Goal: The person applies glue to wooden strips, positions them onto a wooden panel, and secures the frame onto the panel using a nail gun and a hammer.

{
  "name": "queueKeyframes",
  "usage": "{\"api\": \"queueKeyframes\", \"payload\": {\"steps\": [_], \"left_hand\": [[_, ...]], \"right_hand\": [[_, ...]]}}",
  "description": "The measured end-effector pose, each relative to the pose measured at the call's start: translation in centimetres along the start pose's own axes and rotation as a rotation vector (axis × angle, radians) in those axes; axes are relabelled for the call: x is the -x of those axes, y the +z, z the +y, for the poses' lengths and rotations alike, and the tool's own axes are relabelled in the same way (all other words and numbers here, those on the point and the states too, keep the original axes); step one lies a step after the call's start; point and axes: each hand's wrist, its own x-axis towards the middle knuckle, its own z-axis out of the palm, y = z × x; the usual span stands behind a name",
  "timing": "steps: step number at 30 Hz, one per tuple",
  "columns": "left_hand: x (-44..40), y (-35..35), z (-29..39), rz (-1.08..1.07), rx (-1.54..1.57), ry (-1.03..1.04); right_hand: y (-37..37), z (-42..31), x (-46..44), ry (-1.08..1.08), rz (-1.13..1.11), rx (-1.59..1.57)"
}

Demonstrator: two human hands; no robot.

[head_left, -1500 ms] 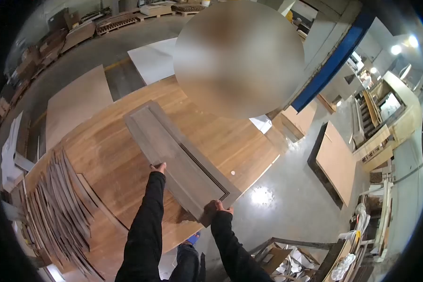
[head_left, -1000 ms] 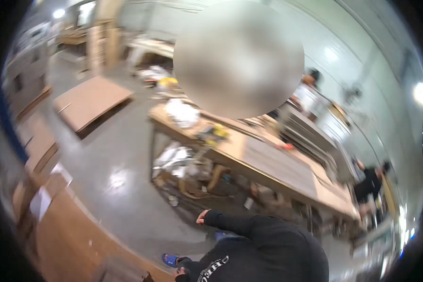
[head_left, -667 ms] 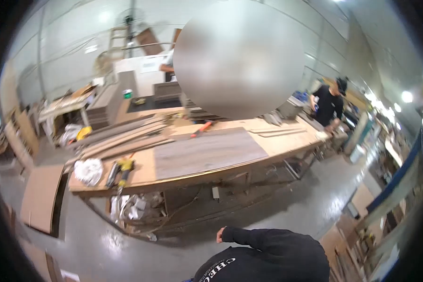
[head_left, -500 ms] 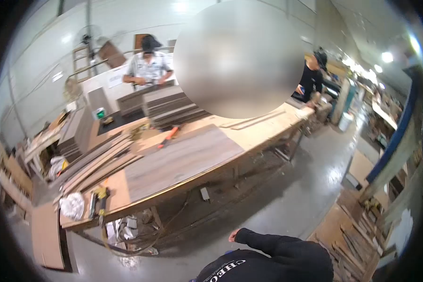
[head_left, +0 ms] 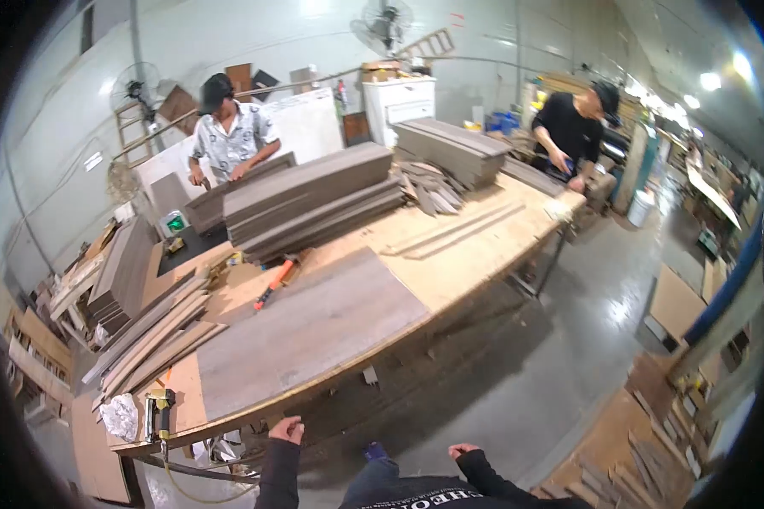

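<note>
- At the near left corner of the workbench [head_left: 450, 276] we count one crumpled plastic bag [head_left: 119, 417] and, just beside it, one nail gun [head_left: 160, 414], its hose hanging over the near edge.
- Behind these, toward the left edge, lie wood strips [head_left: 157, 339], too overlapped for us to count.
- Past the far edge we see one co-worker in a patterned shirt [head_left: 233, 140], both hands on one framed panel [head_left: 272, 174].
- Inward from there lies one orange-handled hammer [head_left: 274, 282], near the long stack of boards [head_left: 314, 199], whose layers we cannot count surely.
- Our left hand [head_left: 288, 429] is in front of the near edge, fingers loosely bent, holding nothing we can see.
- One flat wood-grain panel [head_left: 314, 331] lies along that near edge. We judge the step in hand to be standing up to it with free hands; gripping it would call for both hands reaching over the edge.
- Farther right are one pile of offcuts [head_left: 429, 187], two thin strips [head_left: 454, 231] and a second stack [head_left: 454, 153] by the far edge.
- Our right hand [head_left: 463, 450] is well apart from the left, seemingly holding nothing.
- At the right end stands one co-worker in black [head_left: 573, 127].
</note>
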Motion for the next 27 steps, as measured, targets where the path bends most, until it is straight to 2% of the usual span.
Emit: {"api": "queueKeyframes", "payload": {"steps": [1,2,4,5,7,8,10,11,13,14,16,18,19,21,22,23,27], "left_hand": [[-2.5,-0.7,2.7,0.001,-0.054,0.032],[-5.3,-1.0,3.0,-0.005,-0.158,0.073],[-11.4,-1.2,1.7,0.057,-0.251,0.281],[-13.9,-1.8,4.6,0.106,-0.259,0.302],[-20.3,-2.4,5.5,0.161,-0.23,0.361],[-23.3,-2.5,6.0,0.181,-0.208,0.388],[-29.3,-2.9,9.5,0.269,-0.164,0.505],[-32.2,-2.9,10.7,0.301,-0.169,0.513],[-39.5,-2.3,11.4,0.292,-0.201,0.579],[-43.1,-1.9,11.3,0.247,-0.235,0.635],[-47.3,-0.9,14.3,0.395,-0.22,0.748],[-51.7,0.3,16.3,0.436,-0.331,0.815],[-53.9,1.1,16.2,0.369,-0.371,0.758],[-57.5,3.2,16.3,0.376,-0.49,0.71],[-58.8,4.0,16.4,0.38,-0.555,0.68],[-59.9,4.9,16.5,0.298,-0.606,0.535],[-66.0,6.5,16.8,0.254,-0.893,0.398]], "right_hand": [[0.6,-0.4,-2.3,-0.007,-0.014,-0.01],[1.2,-1.4,-5.0,-0.021,-0.028,-0.02],[1.6,-5.4,-9.8,-0.038,-0.115,0.019],[1.7,-10.3,-10.6,-0.14,-0.092,-0.091],[1.4,-19.3,-11.7,-0.267,0.0,0.019],[1.7,-22.3,-12.8,-0.188,0.024,-0.03],[2.1,-25.9,-15.5,-0.602,0.176,-0.006],[2.6,-26.9,-17.3,-0.632,0.214,-0.012],[2.5,-28.0,-19.9,-0.664,0.311,-0.008],[2.3,-28.7,-20.6,-0.585,0.319,-0.051],[3.0,-30.1,-21.6,-0.398,0.349,-0.164],[3.2,-30.4,-23.1,-0.455,0.29,-0.287],[3.7,-29.8,-24.8,-0.468,0.255,-0.407],[4.3,-30.0,-27.4,-0.453,0.173,-0.569],[4.6,-30.7,-28.4,-0.426,0.13,-0.607],[4.9,-31.5,-29.5,-0.394,0.088,-0.647],[5.2,-33.2,-34.8,-0.356,-0.062,-0.668]]}}
